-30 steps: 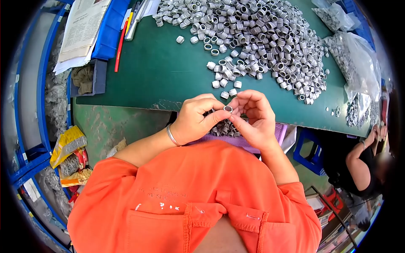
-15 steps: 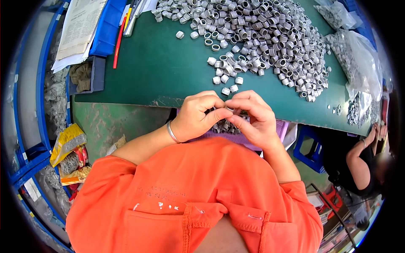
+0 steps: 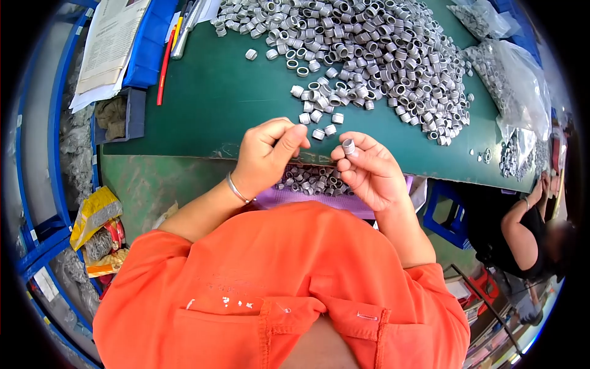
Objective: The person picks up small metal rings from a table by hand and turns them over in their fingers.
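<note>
Ring (image 3: 348,147) pinched in R hand (image 3: 370,170); L hand (image 3: 265,155) at ring's 9 o'clock, curled closed, can't tell if holding anything; pile (image 3: 381,58) at 12–1, tray (image 3: 279,198) w/ parts at 7.

Newspaper (image 3: 114,43), red pen (image 3: 163,80), blue stool (image 3: 445,232)

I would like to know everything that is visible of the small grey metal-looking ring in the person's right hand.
The small grey metal-looking ring is a short, hollow cylinder with a pale rim. It is held slightly tilted, between the thumb and fingers of the right hand, which partly cover it. In the view, it appears against the near part of the green tabletop. Fine surface details are too small to tell.
</note>
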The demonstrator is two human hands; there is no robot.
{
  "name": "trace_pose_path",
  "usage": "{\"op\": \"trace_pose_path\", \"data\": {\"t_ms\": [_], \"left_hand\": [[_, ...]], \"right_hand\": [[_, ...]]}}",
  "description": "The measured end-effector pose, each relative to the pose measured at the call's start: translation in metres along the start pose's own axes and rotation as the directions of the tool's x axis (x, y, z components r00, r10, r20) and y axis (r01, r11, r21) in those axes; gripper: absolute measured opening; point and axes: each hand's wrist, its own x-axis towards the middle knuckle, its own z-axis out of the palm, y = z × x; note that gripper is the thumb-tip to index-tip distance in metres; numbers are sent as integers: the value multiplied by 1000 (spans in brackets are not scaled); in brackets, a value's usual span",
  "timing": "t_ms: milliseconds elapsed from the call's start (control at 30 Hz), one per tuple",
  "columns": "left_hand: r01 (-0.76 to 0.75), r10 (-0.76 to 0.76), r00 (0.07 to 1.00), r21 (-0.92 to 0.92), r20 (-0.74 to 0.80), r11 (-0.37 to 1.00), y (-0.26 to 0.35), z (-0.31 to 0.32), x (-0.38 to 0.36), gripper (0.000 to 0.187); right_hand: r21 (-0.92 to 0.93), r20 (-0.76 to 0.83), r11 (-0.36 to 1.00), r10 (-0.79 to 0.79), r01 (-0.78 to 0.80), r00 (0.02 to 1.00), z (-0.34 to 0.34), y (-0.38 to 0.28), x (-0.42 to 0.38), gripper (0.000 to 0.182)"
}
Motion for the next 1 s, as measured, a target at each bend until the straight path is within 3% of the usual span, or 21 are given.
{"op": "trace_pose_path", "data": {"t_ms": [67,133,400,633,833,867,900,933,1000], "left_hand": [[-14,14,1000,-6,-17,1000,-1,-2,3,33],[91,-96,994,-92,-43,992,0,-3,4,32],[1,-3,999,-52,-41,999,-6,-2,4,28],[-19,18,999,-21,-35,1000,-8,-3,3,24],[-28,26,999,-34,-36,999,-8,-3,3,24],[-29,28,999,-37,-36,999,-8,-3,3,24],[-29,27,999,-37,-40,999,-9,-3,4,24],[-46,45,998,-26,-40,999,-9,-3,4,24],[-62,61,997,-14,-37,998,-9,-3,3,24]], "right_hand": [[-13,-10,1000,-15,15,1000,2,1,0,22],[-22,-20,999,-26,26,999,2,2,-1,23],[-246,-44,960,-146,131,988,3,10,0,19],[-289,-36,946,-164,147,986,3,10,-4,17],[-607,-49,779,-230,154,972,8,5,-12,15],[-853,128,456,-293,256,948,6,1,-12,17],[-939,313,55,-277,340,908,5,-1,-11,20],[-938,314,56,-274,341,909,8,-3,-7,20],[-853,506,-364,-405,373,762,18,-9,4,25]]}}
